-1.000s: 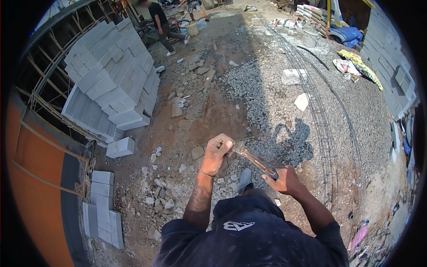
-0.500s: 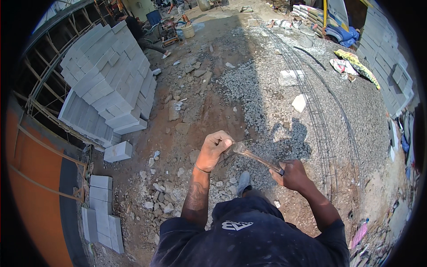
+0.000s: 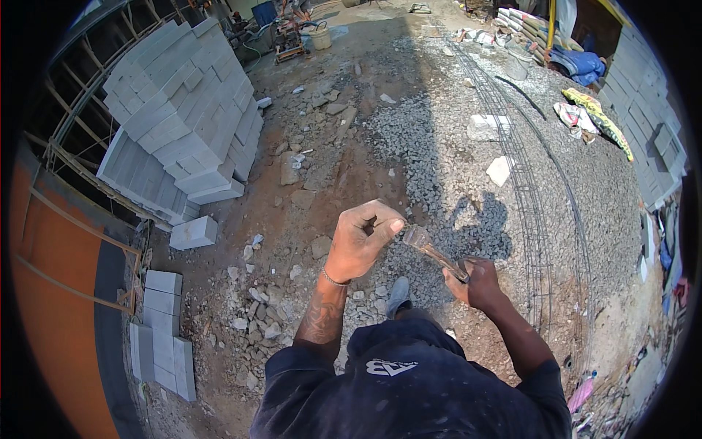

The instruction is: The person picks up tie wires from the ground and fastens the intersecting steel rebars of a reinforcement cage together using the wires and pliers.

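Observation:
My left hand (image 3: 365, 241) is raised in front of me at the middle, thumb and fingers pinched on a thin dark wire (image 3: 403, 233) that hardly shows. In my right hand (image 3: 474, 284) is a long metal tool that looks like pincers (image 3: 439, 256), held by the handle end. The tool slants up to the left, and its broad head lies close by the left fingertips. Whether the jaws touch the wire, I cannot tell. Below both hands is gravelly ground, with my shoe (image 3: 398, 294) showing.
Pale blocks (image 3: 179, 110) form a tall stack at left, with several laid blocks (image 3: 162, 322) nearer. Rubble (image 3: 263, 314) covers the ground left of me. A long rebar cage (image 3: 530, 219) runs along the right over gravel. Farther off are sacks (image 3: 596, 117), a bucket (image 3: 320, 36) and a person (image 3: 296, 9).
My left hand has risen slightly and shifted a little right. The pincers' head has moved right and up, with the tool tilted more steeply. The right hand has barely moved.

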The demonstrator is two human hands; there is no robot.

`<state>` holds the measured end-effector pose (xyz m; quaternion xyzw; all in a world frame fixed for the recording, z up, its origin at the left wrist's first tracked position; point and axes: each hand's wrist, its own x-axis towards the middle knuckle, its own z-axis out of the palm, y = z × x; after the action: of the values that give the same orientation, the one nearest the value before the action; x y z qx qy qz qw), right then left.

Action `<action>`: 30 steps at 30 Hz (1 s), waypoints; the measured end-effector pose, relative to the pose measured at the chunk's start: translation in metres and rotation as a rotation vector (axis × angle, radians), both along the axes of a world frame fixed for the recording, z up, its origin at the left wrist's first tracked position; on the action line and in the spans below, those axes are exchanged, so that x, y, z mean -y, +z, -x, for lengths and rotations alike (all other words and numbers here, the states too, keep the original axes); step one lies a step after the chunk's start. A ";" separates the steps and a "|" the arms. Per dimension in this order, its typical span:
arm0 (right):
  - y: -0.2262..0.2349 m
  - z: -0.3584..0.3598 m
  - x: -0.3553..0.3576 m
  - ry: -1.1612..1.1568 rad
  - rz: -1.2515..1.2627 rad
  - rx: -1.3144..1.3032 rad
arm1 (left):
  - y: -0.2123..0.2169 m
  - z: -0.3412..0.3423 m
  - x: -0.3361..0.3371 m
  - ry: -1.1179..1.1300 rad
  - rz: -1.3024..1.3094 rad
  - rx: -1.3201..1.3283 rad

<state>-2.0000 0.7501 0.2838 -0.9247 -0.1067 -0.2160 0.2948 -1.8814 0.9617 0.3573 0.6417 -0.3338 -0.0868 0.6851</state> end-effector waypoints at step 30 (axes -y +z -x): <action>0.015 0.009 0.007 0.089 0.020 0.046 | -0.034 0.025 0.023 -0.234 0.507 -0.398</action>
<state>-2.0094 0.7433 0.2986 -0.9167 -0.1567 -0.2228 0.2922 -1.9065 0.9387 0.3234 0.3789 -0.2759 -0.2027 0.8598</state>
